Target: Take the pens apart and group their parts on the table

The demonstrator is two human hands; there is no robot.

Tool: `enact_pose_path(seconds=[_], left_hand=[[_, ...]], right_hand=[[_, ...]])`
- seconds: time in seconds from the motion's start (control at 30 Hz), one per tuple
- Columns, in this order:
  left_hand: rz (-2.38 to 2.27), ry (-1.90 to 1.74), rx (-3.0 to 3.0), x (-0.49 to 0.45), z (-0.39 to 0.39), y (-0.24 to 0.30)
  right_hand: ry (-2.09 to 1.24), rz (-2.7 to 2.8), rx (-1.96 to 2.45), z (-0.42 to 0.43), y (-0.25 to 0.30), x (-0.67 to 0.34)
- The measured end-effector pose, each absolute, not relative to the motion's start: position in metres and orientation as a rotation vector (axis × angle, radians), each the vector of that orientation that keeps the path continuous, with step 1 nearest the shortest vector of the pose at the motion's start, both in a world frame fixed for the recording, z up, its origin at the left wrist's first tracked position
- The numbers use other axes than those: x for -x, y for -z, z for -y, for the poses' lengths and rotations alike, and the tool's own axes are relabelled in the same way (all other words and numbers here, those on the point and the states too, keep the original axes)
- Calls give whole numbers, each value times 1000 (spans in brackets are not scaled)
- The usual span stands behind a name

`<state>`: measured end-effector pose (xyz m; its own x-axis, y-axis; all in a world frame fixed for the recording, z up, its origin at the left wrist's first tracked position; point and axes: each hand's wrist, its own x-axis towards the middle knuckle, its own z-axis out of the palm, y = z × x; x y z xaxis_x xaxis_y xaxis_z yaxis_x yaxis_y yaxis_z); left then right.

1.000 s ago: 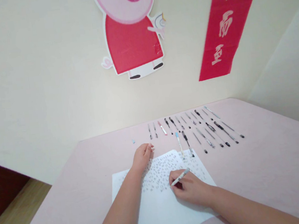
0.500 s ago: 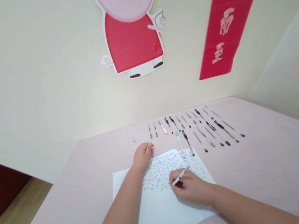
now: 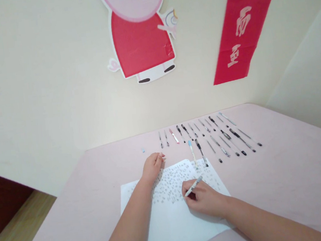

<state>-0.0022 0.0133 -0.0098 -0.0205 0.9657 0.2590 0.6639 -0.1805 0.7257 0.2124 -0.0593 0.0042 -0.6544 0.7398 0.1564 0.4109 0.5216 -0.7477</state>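
A white sheet of paper [image 3: 174,219] lies on the pink table [image 3: 272,185], its upper half covered in small handwritten marks. My right hand [image 3: 204,200] is closed around a white pen [image 3: 193,186], its tip down on the paper at the end of the written lines. My left hand [image 3: 152,167] rests on the sheet's upper left corner with the fingers curled; whether it holds anything is hidden. A row of several pens [image 3: 208,136] lies beyond the paper.
A small blue cap [image 3: 143,150] sits on the table to the left of the pens. A cartoon pig cut-out [image 3: 140,30] and a red banner [image 3: 243,22] hang on the cream wall. Wooden floor [image 3: 14,237] shows past the table's left edge.
The pen in my right hand has shifted a little over the paper. My left hand has stayed put.
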Motion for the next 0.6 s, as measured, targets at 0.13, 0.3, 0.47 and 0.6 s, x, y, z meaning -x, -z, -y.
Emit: enact_pose_path(seconds=[0.13,0.3,0.47,0.6], left_hand=[[-1719,-1018,-1877,2,-13,9],[-1700,-1035,-1879,2,-13,9],[-1705,-1021,-1893,2,-13,9],[-1704,-1010,-1876,1,-12,8]], right_hand=[[-974,2312,930,59,-5,-213],[-968,2300,968,58,-3,-213],[-977,2319,928,58,-2,-214],[-992,2327,915,58,-5,-214]])
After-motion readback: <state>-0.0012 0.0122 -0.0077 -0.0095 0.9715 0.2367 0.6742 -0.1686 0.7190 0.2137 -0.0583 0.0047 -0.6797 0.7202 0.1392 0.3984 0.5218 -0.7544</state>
